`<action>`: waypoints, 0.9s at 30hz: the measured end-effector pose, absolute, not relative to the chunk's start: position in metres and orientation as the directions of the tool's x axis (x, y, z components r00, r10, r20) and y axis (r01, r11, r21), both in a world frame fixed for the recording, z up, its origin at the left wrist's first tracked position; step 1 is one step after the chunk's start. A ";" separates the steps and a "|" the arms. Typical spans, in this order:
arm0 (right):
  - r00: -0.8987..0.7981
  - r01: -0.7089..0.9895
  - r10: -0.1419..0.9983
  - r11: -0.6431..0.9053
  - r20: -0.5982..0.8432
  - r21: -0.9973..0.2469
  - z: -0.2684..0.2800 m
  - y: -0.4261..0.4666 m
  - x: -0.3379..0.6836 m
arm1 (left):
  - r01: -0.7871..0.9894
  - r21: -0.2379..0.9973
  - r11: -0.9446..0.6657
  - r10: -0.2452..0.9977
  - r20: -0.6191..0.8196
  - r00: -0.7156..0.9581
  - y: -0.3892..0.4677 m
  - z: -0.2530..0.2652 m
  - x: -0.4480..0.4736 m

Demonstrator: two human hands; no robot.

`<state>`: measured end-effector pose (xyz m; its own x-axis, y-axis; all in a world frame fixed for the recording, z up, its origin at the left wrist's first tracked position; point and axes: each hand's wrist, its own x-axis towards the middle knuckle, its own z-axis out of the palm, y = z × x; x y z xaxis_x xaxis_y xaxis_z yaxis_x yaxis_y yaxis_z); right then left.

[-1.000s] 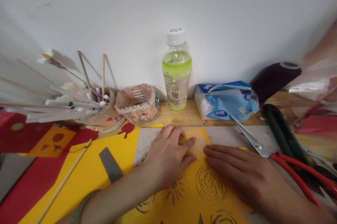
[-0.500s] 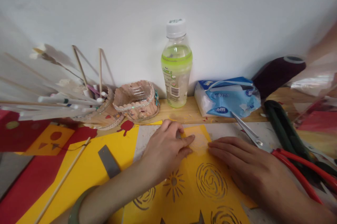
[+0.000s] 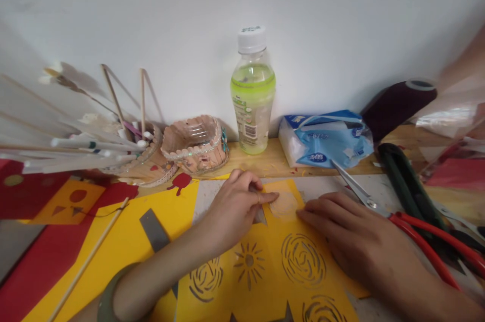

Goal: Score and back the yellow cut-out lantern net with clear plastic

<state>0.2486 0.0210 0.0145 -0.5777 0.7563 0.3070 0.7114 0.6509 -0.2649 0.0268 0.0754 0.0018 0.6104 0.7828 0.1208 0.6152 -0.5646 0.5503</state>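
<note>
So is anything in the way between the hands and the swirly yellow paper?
Nothing clearly is: the left hand and right hand seem to rest on the paper. A pale patch shows between them, but I can't tell if it's on top.

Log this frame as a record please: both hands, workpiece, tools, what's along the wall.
left hand: at the cut paper's upper part, forefinger extended onto it
right hand: spread flat, fingertips at the paper's right edge
workpiece: yellow cut paper, swirl and sunburst cut-outs
tools: scissors, red handles, beyond the right hand
along wall, left to right: pen pot, basket, capped bottle, tissue pack
left side: thin stick
</note>
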 end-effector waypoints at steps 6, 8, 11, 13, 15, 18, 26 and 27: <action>-0.576 0.725 0.756 0.648 0.312 -0.233 0.016 0.020 0.248 | 0.625 0.474 -0.620 0.761 0.168 0.627 0.075 0.001 0.027; -0.578 0.731 0.755 0.648 0.311 -0.215 0.014 0.020 0.249 | 0.613 0.365 -0.701 0.704 0.217 0.676 0.075 0.000 0.025; -0.587 0.753 0.752 0.643 0.301 -0.137 0.011 0.021 0.249 | 0.520 0.192 -0.832 0.554 0.293 0.779 0.078 -0.001 0.019; -0.578 0.779 0.761 0.622 0.295 -0.076 0.008 0.023 0.250 | 0.457 0.160 -0.875 0.484 0.287 0.827 0.081 -0.002 0.015; -0.565 0.795 0.766 0.604 0.306 -0.046 0.007 0.023 0.250 | 0.427 0.167 -0.889 0.458 0.267 0.848 0.083 -0.001 0.012; -0.555 0.782 0.754 0.617 0.351 -0.089 0.009 0.022 0.251 | 0.447 0.136 -0.884 0.467 0.279 0.839 0.081 0.002 0.014; -0.620 0.741 0.719 0.668 0.313 -0.068 0.011 0.020 0.248 | 0.527 0.154 -0.836 0.549 0.197 0.813 0.068 0.010 0.021; -0.614 0.750 0.722 0.659 0.318 -0.048 0.011 0.021 0.248 | 0.517 0.185 -0.836 0.547 0.197 0.814 0.071 0.010 0.019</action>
<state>0.2480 0.0206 0.0109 -0.6142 0.7222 0.3181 0.7504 0.6593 -0.0477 0.0192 0.0709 0.0103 0.8136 0.5469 0.1973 0.5168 -0.8358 0.1854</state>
